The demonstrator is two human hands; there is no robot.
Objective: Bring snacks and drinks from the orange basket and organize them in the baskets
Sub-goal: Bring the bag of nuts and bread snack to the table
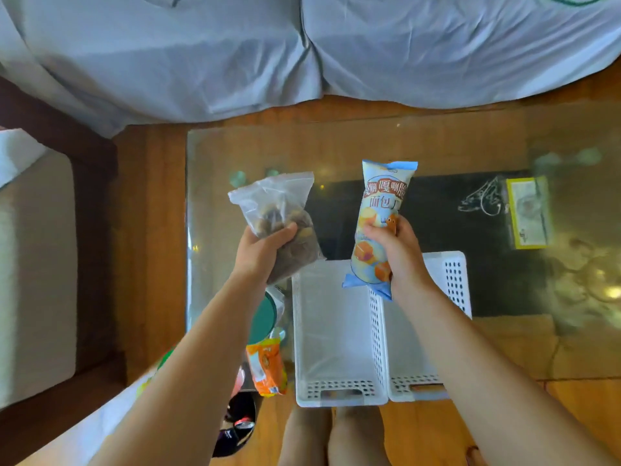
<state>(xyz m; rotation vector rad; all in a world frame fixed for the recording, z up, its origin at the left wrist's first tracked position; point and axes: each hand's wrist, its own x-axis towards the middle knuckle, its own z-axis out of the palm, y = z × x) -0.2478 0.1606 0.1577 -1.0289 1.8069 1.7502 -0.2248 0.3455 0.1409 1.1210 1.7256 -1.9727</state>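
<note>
1. Two packets are up in the air in front of me, one in each hand, both held above the glass table (336,146).
2. My left hand (260,252) grips a clear plastic bag (279,210) of brown mixed snacks, fingers curled round its lower, filled part; the empty top of the bag stands up and leans a little to the right.
3. My right hand (396,250) holds a tall pale blue snack packet (379,213) with printed characters and pictures of toasted cubes; my fingers wrap round its middle and it stands nearly upright.
4. Two white perforated baskets (339,391) sit side by side on the table just below my hands, touching along their long sides, with handle slots facing me. I see nothing lying in the left one; my right forearm covers part of the right one.
5. To the left of the baskets lie an orange snack packet (267,368) and a round teal lid (262,319), partly hidden by my left forearm.
6. Further down by my left arm there are dark items I cannot make out.
7. Under the glass sits a dark panel (437,230) with a white scribble and a yellow-edged card (529,213).
8. Beyond the table lies rumpled grey-blue cloth (302,52).
</note>
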